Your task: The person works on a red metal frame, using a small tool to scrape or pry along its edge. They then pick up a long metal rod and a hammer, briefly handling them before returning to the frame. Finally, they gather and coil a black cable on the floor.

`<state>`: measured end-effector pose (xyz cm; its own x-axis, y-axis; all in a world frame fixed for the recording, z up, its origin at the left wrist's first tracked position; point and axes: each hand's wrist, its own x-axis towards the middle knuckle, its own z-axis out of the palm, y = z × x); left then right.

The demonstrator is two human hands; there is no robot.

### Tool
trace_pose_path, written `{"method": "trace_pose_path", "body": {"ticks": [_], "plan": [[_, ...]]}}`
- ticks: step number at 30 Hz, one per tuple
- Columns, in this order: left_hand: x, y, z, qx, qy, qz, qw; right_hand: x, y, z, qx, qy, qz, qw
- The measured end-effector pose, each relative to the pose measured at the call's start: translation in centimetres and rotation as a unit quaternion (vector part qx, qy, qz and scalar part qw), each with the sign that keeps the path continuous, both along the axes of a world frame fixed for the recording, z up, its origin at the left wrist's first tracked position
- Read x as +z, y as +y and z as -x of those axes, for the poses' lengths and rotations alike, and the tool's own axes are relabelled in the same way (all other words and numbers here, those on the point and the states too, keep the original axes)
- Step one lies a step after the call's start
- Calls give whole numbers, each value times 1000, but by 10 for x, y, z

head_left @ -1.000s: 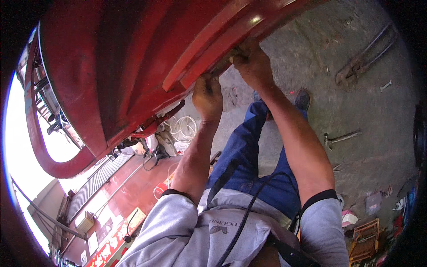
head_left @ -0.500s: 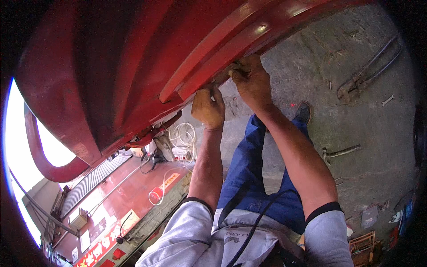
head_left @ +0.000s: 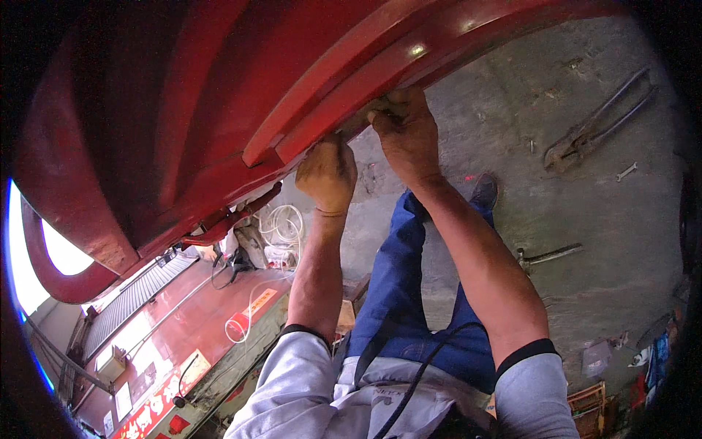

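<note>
Because both the left hand [head_left: 326, 172] and right hand [head_left: 406, 132] have fingers curled tight on the red panel [head_left: 219, 110] edge, slipping may pinch them.

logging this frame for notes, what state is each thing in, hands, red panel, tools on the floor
left hand: closed in a fist, pressed against the red panel's lower edge
right hand: fingers curled, gripping under that same edge
red panel: overhead, tilted, paint glossy
long-handled cutters: lying flat on the concrete floor, untouched
small wrench: lying loose on the floor
white cord: coiled on the floor
</note>
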<state>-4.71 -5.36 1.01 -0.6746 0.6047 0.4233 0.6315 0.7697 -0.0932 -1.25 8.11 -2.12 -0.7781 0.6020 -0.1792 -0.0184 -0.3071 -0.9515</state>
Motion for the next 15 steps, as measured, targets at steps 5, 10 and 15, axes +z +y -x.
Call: {"method": "trace_pose_path", "body": {"ticks": [5, 10, 15], "plan": [[-2, -2, 9, -57, 23, -38, 997, -4, 9, 2, -31, 4, -73, 997], [4, -15, 6, -42, -6, 13, 999, -19, 50, -13, -68, -11, 45, 997], [6, -20, 3, -42, -28, 46, 998, -81, 68, -51, -106, -104, 107, 983]]}}
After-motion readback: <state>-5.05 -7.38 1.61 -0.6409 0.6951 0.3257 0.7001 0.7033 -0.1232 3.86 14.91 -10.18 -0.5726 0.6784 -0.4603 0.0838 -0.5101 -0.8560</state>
